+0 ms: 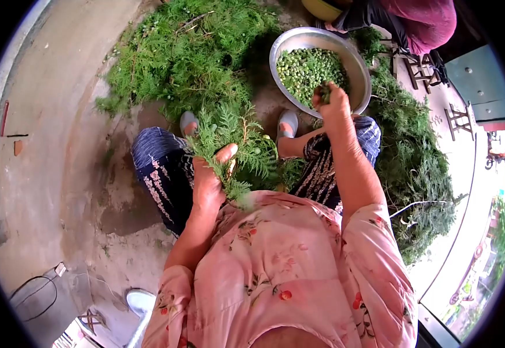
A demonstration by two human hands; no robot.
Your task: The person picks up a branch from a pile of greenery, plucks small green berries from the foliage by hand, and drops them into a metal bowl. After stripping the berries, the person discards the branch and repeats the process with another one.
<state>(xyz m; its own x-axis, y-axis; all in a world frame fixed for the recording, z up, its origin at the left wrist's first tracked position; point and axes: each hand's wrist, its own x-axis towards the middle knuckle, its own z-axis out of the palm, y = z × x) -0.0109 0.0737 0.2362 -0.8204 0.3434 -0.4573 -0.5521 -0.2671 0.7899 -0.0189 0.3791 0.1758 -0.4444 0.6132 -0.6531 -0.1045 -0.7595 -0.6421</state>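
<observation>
A leafy green branch [235,139] lies across my lap, and my left hand [212,174] is closed round its stem, with the thumb on top. My right hand [333,101] is over the near rim of a wide metal basin [359,75], its fingers curled round some small green cones. Many round green cones [310,72] lie in the basin. Beyond my feet spreads a large heap of cut green branches [183,58].
More branches [415,162] lie along the right side. Another person [420,23] sits at the top right, beside a yellow bowl [322,9]. Small wooden stools [460,120] stand at the right. A cable [37,290] lies on the floor at the lower left.
</observation>
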